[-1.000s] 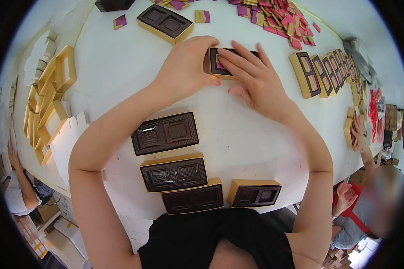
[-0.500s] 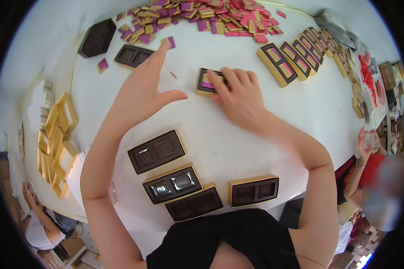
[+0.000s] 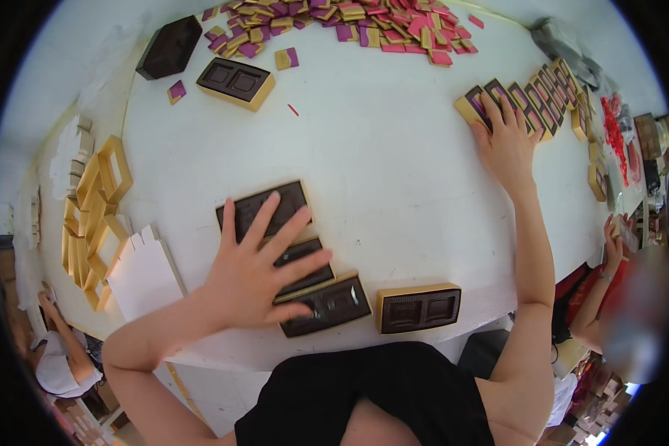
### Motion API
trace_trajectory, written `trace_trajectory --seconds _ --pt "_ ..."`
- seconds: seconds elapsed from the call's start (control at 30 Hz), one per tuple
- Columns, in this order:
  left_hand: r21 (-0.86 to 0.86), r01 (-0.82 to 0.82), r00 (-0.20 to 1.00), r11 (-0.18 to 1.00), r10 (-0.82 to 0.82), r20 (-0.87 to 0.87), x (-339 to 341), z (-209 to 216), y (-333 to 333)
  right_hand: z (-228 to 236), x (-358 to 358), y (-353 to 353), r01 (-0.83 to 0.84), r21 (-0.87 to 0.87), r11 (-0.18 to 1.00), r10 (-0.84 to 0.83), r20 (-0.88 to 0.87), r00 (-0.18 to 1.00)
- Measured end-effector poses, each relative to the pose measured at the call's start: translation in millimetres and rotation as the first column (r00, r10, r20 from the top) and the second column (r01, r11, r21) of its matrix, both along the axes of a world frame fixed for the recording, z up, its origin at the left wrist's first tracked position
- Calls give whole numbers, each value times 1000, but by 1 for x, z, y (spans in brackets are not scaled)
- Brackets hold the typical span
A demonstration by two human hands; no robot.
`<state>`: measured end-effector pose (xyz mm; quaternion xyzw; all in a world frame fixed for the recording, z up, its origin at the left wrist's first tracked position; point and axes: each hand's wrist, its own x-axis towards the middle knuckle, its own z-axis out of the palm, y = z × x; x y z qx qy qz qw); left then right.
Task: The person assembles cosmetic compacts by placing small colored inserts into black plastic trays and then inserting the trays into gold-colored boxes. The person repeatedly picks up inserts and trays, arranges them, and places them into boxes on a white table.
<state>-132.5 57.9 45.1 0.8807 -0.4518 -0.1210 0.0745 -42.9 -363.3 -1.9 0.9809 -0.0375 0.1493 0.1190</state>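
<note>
My left hand [image 3: 260, 279] is spread wide over three gold-sided boxes with dark brown two-well trays: one upper box [image 3: 293, 195], a middle box [image 3: 312, 260] and a lower box [image 3: 346, 301]. Its palm and fingers hide parts of them. At the right, my right hand [image 3: 505, 145] grips a filled box [image 3: 468, 106] at the near end of a slanted row of filled boxes [image 3: 546, 97]. Fingers cover most of its top, with the thumb at its near side. Another two-well box [image 3: 419, 308] lies by the table's front edge.
Purple, pink and gold wrapped squares [image 3: 342, 22] are heaped at the back. A two-well box [image 3: 236, 82] and a dark block-shaped container [image 3: 169, 48] stand at the back left. Gold frames [image 3: 100, 223] and a white card [image 3: 145, 275] lie left. Co-workers sit at both sides.
My right hand has moved from the middle to the row at the right with the filled box. My left hand has swung down from the back left onto the three boxes.
</note>
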Motion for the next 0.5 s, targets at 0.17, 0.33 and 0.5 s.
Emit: trace_trajectory --seconds 0.17,0.33,0.5 --pt "-79 13 990 997 -2 144 54 -8 -27 41 48 30 -196 403 894 199 36 979" --pt "-182 -12 972 983 55 228 86 -18 -51 2 142 29 -267 196 944 276 -20 961" --pt "-381 -122 952 916 216 216 83 -28 -43 18 132 51 -269 621 736 370 -36 928"
